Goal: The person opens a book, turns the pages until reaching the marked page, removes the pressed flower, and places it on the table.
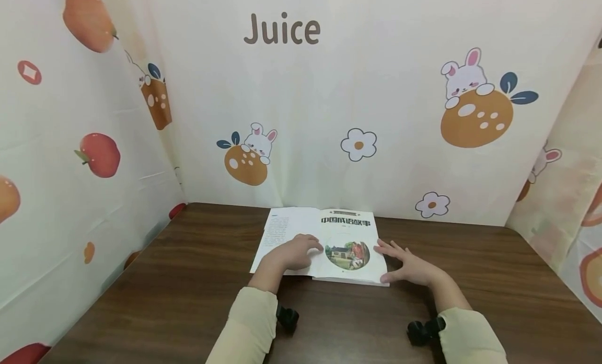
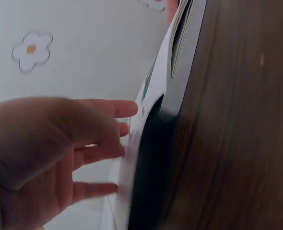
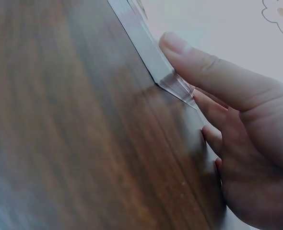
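An open book [image 1: 345, 232] lies on the brown table, its right page showing large Chinese characters above a round picture of a house. My left hand [image 1: 292, 253] is over the left page near the fold, palm down. In the left wrist view, its extended fingertips meet the page, which bows up over a dark gap. My right hand [image 1: 410, 267] is at the book's right side with fingers spread. The right wrist view has the thumb [image 3: 180, 45] on top near the lower corner of the page block [image 3: 148, 55], the other fingers along the side edge.
The wooden table [image 1: 188, 301] runs out to both sides and toward me. Behind it hangs a pale curtain [image 1: 310, 92] printed with rabbits, fruit, flowers and the word "Juice". Black devices [image 1: 288, 318] are strapped at both wrists, by the light sleeves.
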`<state>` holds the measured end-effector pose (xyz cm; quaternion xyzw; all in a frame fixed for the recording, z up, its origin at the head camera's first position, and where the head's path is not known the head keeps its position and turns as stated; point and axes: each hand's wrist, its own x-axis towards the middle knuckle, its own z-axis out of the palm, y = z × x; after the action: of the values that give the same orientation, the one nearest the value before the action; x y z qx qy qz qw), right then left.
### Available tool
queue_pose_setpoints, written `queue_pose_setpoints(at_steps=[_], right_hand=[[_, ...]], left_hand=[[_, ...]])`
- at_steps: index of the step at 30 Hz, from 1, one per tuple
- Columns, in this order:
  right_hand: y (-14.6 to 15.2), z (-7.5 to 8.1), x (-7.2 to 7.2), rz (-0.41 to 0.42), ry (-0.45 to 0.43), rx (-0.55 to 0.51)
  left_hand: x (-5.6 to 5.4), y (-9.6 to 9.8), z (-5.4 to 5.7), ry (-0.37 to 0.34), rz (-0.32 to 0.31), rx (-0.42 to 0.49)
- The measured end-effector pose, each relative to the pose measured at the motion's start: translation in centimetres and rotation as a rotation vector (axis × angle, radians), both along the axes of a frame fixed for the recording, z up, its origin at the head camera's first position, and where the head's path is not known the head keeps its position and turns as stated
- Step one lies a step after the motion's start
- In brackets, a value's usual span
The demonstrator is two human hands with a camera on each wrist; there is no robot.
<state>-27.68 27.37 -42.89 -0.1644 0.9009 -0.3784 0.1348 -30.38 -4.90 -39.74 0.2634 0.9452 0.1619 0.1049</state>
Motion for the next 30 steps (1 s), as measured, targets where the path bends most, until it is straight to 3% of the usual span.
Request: queue_pose_setpoints(at_steps=[5,9,13,16,21,25,30], right_hand=[[-0.1,-0.2,-0.1,-0.029,0.037,0.006],[-0.7,-0.7,-0.2,-0.123,0.101,0.033],[-1.6,-0.9,-0.2,-0.228,0.146,0.083],[-2.3,-0.8,-0.1,-0.252,0.169,0.105],[-3.0,-0.7,0.0,-0.261,0.192,0.11],[-3.1,-0.7,0.0,-0.254,0.191,0.103],[-2.5,-0.8,0.0,-0.202,0.181,0.09]], left_hand=[[0.2,0.4,0.1,-0.052,0.017,0.068],[0.3,0.7,-0.2,-0.009,0.016,0.07],[0.6,1.8,-0.7,0.119,0.031,-0.009],[1.0,2.7,-1.0,0.2,0.035,-0.058],[1.6,4.2,-0.7,0.348,-0.089,-0.091],[1.9,5.0,-0.5,0.533,-0.191,-0.113],[1.7,4.8,-0.3,0.712,-0.179,-0.081]])
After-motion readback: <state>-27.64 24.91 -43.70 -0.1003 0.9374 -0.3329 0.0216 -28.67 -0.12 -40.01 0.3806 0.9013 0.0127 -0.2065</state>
